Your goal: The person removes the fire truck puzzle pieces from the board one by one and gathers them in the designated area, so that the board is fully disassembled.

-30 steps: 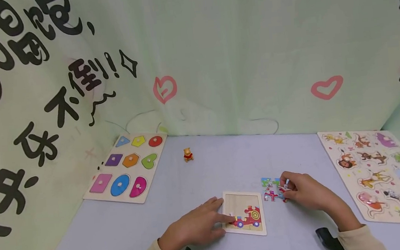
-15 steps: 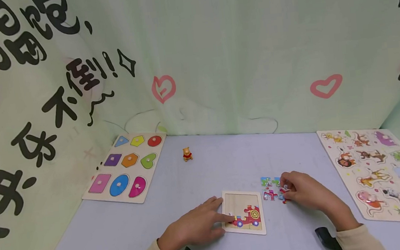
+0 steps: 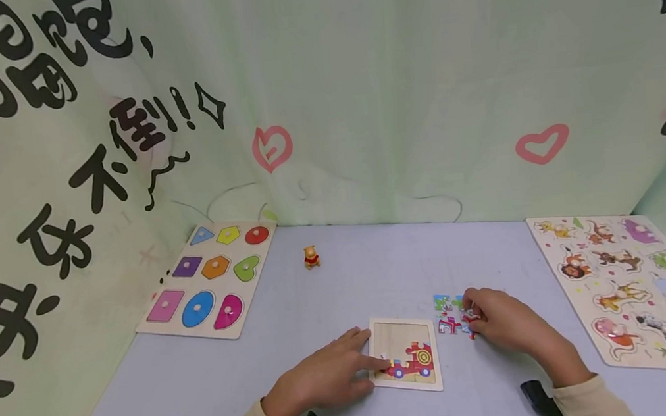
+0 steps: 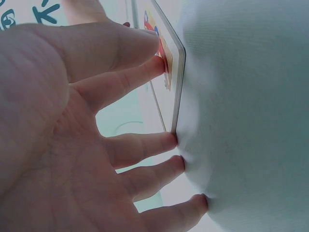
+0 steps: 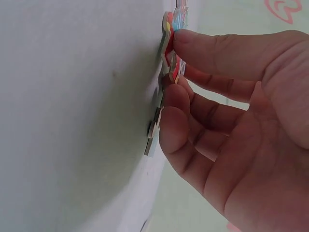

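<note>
A small wooden puzzle tray [image 3: 400,334] holds fitted pieces of a red train [image 3: 421,357] in its lower part. My left hand [image 3: 329,370] lies at its left side, the index fingertip on the tray's picture. In the left wrist view the other straight fingers reach the tray's edge [image 4: 179,72] and the table. To the tray's right my right hand [image 3: 509,321] pinches a red and blue jigsaw piece [image 5: 170,41] between thumb and fingers, close over the table. More loose jigsaw pieces [image 3: 448,325] lie beside its fingertips, partly covered by the hand.
A shape puzzle board [image 3: 235,309] with knobbed pieces lies at the back left. An animal puzzle board [image 3: 620,295] lies on the right. A small bear figurine [image 3: 311,257] stands toward the back. A printed curtain [image 3: 394,97] hangs behind the table.
My right hand has shifted slightly left over the loose jigsaw pieces. My left hand and the tray hold their places.
</note>
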`<action>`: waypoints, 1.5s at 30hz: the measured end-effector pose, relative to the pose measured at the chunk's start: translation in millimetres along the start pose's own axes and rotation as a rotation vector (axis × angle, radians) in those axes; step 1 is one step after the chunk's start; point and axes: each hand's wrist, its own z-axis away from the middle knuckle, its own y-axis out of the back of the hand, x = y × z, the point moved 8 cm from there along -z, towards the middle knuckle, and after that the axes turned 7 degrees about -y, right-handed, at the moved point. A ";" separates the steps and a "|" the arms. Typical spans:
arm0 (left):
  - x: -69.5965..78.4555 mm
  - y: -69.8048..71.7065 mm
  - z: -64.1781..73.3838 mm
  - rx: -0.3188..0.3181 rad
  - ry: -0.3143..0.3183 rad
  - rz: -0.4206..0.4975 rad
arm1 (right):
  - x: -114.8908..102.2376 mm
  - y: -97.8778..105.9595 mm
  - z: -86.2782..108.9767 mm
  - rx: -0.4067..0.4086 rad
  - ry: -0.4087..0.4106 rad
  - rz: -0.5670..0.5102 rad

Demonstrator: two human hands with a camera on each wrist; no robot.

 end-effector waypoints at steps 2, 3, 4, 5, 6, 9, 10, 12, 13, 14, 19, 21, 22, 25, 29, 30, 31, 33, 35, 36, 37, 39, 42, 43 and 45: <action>0.2 0.1 -0.1 -0.001 -0.002 -0.003 | -1.2 -0.5 0.0 0.001 0.007 0.013; 0.1 0.0 -0.2 -0.001 -0.003 -0.005 | -1.8 -0.5 0.1 0.003 0.012 0.018; 0.3 -0.1 -0.1 -0.001 -0.005 -0.007 | -2.0 -0.3 0.3 0.005 0.015 0.023; 0.5 -0.3 -0.2 -0.001 -0.006 -0.008 | -2.1 -0.1 0.5 0.007 0.017 0.027; 0.6 -0.4 -0.2 0.000 -0.007 -0.010 | -1.8 0.2 0.7 0.009 0.018 0.029; 0.6 -0.7 -0.1 0.000 -0.005 -0.011 | -1.0 1.0 1.0 0.014 0.022 0.028; 0.5 -0.8 0.0 0.000 -0.003 -0.009 | -0.8 1.2 1.0 0.016 0.025 0.029; 0.0 -1.0 0.0 0.001 0.001 -0.008 | -1.0 1.4 0.9 0.018 0.029 0.030; -0.2 -1.1 0.1 0.002 0.004 -0.007 | -1.4 1.3 1.0 0.019 0.032 0.031; -0.4 -1.1 0.2 0.003 0.006 -0.005 | -1.7 1.1 1.0 0.019 0.033 0.035; -0.7 -1.3 0.0 0.010 0.006 -0.008 | -4.0 0.4 1.4 0.017 0.038 0.053; -0.5 -1.2 -0.3 0.012 0.004 -0.010 | -4.2 0.2 1.2 0.017 0.036 0.055; -0.4 -1.0 -0.4 0.012 0.004 -0.010 | -4.1 0.2 1.2 0.018 0.034 0.056; -0.2 -0.7 -0.6 0.011 0.006 -0.005 | -3.0 -0.6 0.6 0.013 0.024 0.050; 0.2 -0.7 -0.5 0.008 0.003 -0.002 | -1.7 -2.4 -0.4 0.006 0.019 0.049; 0.3 -0.7 -0.4 0.008 0.002 -0.003 | -1.6 -2.8 -0.4 0.006 0.018 0.049; 0.2 -0.8 -0.2 0.008 0.002 -0.004 | -1.6 -3.2 -0.6 0.007 0.017 0.052; 0.1 -0.7 0.5 0.009 0.001 -0.004 | -2.0 -4.0 -0.6 0.006 0.013 0.058; -0.6 -1.0 0.9 0.007 0.004 0.002 | -2.8 -4.9 -0.5 0.004 -0.001 0.072; -0.8 -1.1 1.0 0.007 0.006 0.007 | -4.0 -5.1 -0.2 0.008 -0.005 0.085; -0.9 -1.2 1.1 0.007 0.008 0.011 | -5.9 -4.9 0.1 0.013 -0.007 0.098; -1.0 -1.5 1.0 0.006 0.011 0.019 | -13.3 -3.9 1.6 0.040 0.005 0.131; -0.8 -1.7 0.5 0.003 0.012 0.017 | -33.2 -2.7 7.1 0.101 0.062 0.158; -0.8 -1.6 0.3 0.002 0.010 0.013 | -40.7 -3.7 8.9 0.110 0.080 0.158; -0.5 -1.4 -0.4 -0.001 0.000 0.003 | -55.6 -8.6 13.3 0.105 0.118 0.152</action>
